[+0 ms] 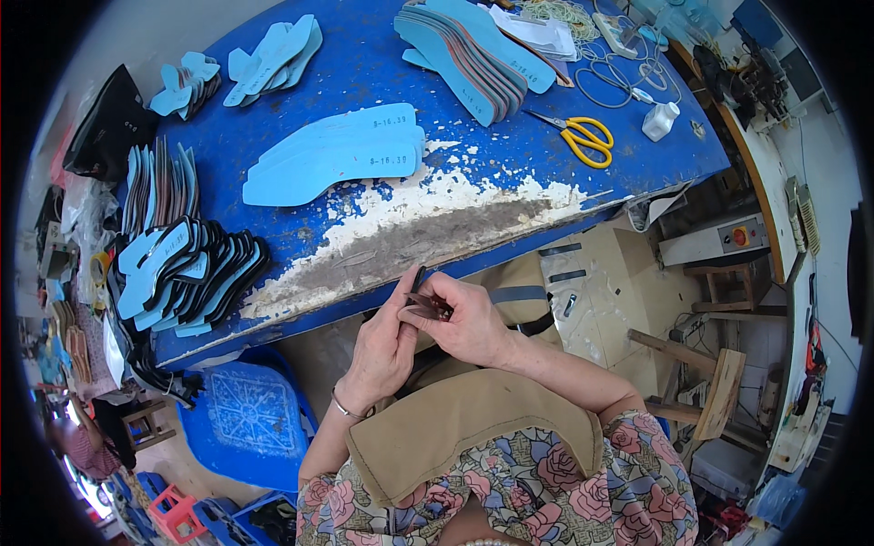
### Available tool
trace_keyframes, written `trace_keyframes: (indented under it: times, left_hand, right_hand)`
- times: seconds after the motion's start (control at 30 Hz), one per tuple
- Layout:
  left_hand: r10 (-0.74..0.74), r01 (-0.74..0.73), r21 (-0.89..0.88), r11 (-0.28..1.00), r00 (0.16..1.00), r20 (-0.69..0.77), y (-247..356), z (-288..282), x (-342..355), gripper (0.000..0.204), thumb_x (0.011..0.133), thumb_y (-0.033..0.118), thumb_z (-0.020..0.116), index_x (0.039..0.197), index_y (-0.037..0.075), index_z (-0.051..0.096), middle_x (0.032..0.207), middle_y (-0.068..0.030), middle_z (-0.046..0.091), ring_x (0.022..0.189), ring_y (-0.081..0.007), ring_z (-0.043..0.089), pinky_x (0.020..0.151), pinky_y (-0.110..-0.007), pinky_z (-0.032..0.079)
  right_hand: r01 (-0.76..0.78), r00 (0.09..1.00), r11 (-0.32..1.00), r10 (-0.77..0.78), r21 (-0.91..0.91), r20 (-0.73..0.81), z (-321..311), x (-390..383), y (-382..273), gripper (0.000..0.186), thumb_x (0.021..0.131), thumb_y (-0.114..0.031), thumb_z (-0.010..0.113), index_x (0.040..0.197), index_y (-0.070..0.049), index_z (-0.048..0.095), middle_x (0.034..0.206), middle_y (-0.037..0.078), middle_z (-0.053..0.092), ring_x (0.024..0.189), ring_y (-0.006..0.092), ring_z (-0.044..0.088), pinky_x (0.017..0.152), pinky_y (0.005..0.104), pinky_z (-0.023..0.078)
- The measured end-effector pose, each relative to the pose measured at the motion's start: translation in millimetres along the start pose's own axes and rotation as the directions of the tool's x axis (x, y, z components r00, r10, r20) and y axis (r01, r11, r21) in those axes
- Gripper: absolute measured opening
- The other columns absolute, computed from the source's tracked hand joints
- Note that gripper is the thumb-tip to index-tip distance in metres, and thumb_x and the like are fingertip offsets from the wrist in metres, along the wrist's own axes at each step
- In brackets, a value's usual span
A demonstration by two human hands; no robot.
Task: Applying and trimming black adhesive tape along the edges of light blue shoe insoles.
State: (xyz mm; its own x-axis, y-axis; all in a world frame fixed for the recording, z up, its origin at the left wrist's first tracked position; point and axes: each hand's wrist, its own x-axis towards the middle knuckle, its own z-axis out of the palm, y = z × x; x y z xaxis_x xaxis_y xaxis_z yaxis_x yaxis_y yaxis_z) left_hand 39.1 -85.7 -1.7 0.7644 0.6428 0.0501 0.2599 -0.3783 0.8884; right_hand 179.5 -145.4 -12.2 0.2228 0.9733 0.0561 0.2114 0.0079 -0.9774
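Just beyond the worn front edge of the blue table, my two hands meet over a small dark brown folded piece [419,311], thin like leather or sheet. My right hand [475,326] is closed around it, partly hiding it. Fingers of my left hand [375,357] pinch its near side, and a black edge shows at the fingertips. What kind of piece it is cannot be made out. Flat on the table ahead lie overlapping light blue shoe-part cutouts [337,155]. Yellow-handled scissors [587,143] rest to their right, with the blades partly open.
Stacks of blue cutouts stand at the back [473,64], far left [273,64] and left edge [196,273]. A white bottle [660,120] and tangled cord [628,73] lie back right. Below left is a blue plastic stool [246,414]; a wooden stool [719,391] stands right.
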Motion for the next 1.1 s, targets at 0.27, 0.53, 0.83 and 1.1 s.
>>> trace_keyframes:
  times: [0.27,0.53,0.83,1.1]
  left_hand:
    - [-0.088,0.087,-0.062,0.994,0.996,0.001,-10.4,4.3,-6.9,0.061,0.081,-0.007,0.038,0.139,0.006,0.025,0.105,-0.0223,0.057,0.096,-0.0347,0.059,0.083,-0.036,0.045]
    - [-0.133,0.131,-0.123,0.984,0.991,-0.004,-9.6,9.7,-13.0,0.06,0.081,-0.007,0.039,0.138,0.002,0.025,0.107,-0.0224,0.056,0.099,-0.0323,0.058,0.085,-0.033,0.044]
    - [-0.097,0.105,-0.149,0.983,0.994,0.058,-19.1,3.3,-17.9,0.056,0.082,0.0,0.04,0.137,-0.001,0.026,0.106,-0.0193,0.057,0.097,-0.0243,0.058,0.086,-0.03,0.043]
    - [-0.24,0.275,-0.626,0.73,0.96,0.142,-17.7,-1.2,-24.1,0.051,0.094,0.037,0.043,0.13,0.0,0.041,0.091,-0.0013,0.058,0.065,-0.0033,0.048,0.052,-0.017,0.036]
  right_hand:
    - [-0.076,0.995,0.997,0.075,0.015,0.073,3.5,1.3,6.9,0.02,0.084,-0.016,0.063,0.088,-0.001,0.05,0.074,0.007,0.056,0.065,0.01,0.05,0.058,0.026,0.043]
    - [-0.079,0.988,0.994,0.088,-0.073,0.124,3.7,-4.6,11.4,0.016,0.086,-0.012,0.057,0.089,-0.002,0.045,0.072,0.011,0.054,0.063,0.02,0.053,0.057,0.0311,0.043]
    - [0.067,0.996,0.995,-0.063,-0.074,0.057,7.5,-8.3,6.8,0.017,0.082,-0.009,0.059,0.088,-0.003,0.045,0.067,0.01,0.052,0.057,0.0189,0.053,0.053,0.0304,0.042]
    - [0.018,0.987,0.986,-0.044,0.164,0.156,5.4,-5.9,2.1,0.015,0.081,-0.008,0.06,0.086,-0.003,0.047,0.067,0.006,0.052,0.057,0.0111,0.052,0.051,0.0265,0.042]
